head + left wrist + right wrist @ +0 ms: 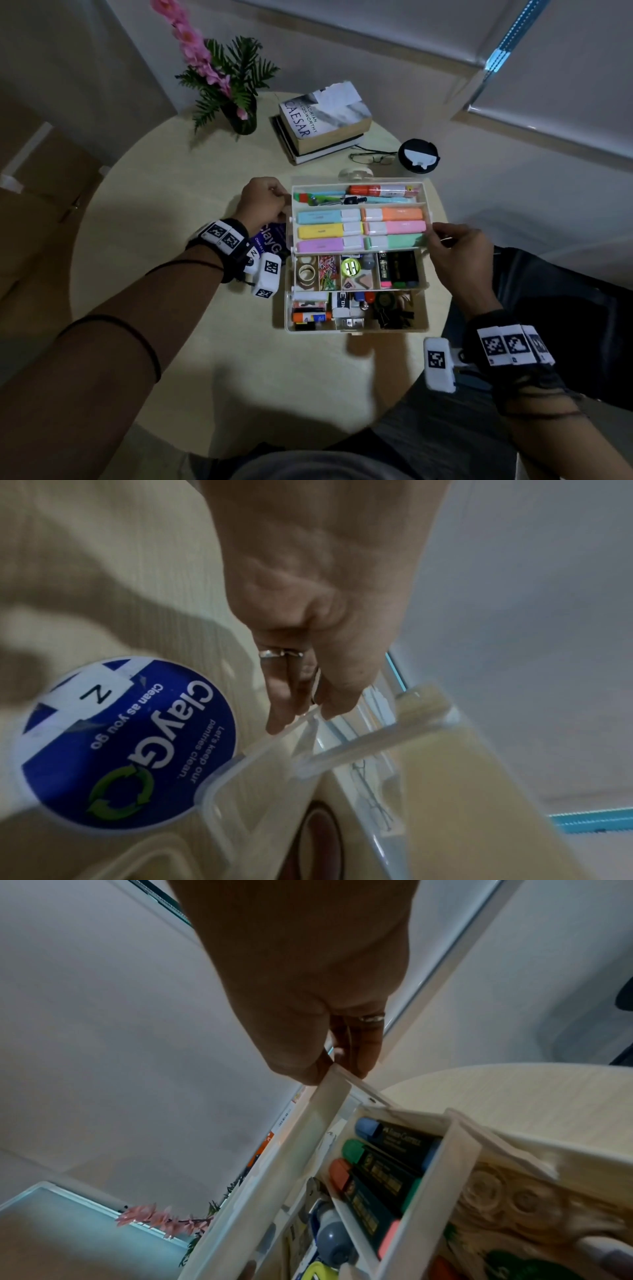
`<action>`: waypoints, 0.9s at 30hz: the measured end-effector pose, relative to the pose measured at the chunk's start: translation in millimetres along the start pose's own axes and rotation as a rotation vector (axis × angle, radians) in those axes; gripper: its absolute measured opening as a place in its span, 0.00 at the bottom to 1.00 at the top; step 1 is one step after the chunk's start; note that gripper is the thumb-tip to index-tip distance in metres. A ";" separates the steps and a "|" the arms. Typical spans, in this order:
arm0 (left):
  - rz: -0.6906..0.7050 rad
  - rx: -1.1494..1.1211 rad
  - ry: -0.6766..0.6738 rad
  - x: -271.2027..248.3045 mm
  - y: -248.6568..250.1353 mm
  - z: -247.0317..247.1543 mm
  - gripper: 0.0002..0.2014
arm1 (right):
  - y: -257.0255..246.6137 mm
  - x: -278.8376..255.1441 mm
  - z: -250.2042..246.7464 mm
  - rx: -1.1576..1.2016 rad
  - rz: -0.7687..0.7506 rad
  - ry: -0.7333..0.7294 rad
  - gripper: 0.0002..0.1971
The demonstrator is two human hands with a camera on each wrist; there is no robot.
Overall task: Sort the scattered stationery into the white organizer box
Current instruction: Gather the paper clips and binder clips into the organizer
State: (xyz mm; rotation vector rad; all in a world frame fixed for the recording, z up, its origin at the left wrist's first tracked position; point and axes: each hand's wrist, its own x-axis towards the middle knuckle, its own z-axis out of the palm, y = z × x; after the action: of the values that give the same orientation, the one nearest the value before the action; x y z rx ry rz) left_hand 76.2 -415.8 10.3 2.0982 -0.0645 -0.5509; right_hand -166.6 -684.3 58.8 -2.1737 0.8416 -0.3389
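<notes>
Both hands' grip on organizer box [356,329] ends

Your head view is dim and wide-angle: walls bow at the edges, corners fall dark. Soft shadows of your arms lie on the table [178,192] near you. Left wrist view: motion blur smears the organizer box [428,750]; the blue sticker [130,739] reads sharp. Right wrist view: near edges soft.

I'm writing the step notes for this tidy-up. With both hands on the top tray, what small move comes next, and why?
Probably fold the top tray back over the lower tiers to start closing the white organizer box: left hand and right hand pinch its opposite ends, and every tier looks filled.
</notes>
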 end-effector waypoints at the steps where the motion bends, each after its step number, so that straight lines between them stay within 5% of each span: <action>1: 0.022 -0.022 -0.008 -2.6 1.5 -2.3 0.07 | 0.5 -7.4 -3.2 -0.004 -0.015 0.001 0.10; 9: 0.208 -0.023 -0.085 -45.1 14.7 -34.0 0.09 | 20.0 -67.5 -13.3 0.007 -0.033 0.000 0.05; 13: 0.321 0.022 -0.218 -73.6 22.5 -50.8 0.22 | 32.6 -85.4 -8.2 0.024 -0.047 -0.003 0.03; 20: 0.560 0.346 -0.391 -119.6 18.3 -62.4 0.36 | 60.1 -104.5 8.2 0.044 0.107 0.011 0.08; 23: 0.625 0.488 -0.432 -140.3 6.6 -55.9 0.43 | 71.4 -112.0 14.5 0.130 0.204 0.032 0.02; 27: 0.651 0.733 -0.394 -158.9 -13.8 -42.8 0.57 | 75.6 -121.0 22.5 0.165 0.239 0.095 0.05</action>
State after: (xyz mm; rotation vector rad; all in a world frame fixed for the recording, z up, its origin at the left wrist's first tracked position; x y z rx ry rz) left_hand -51.3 -333.9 76.1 2.4200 -1.2926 -0.5694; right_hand -281.1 -628.1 -9.1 -1.8935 1.0751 -0.3792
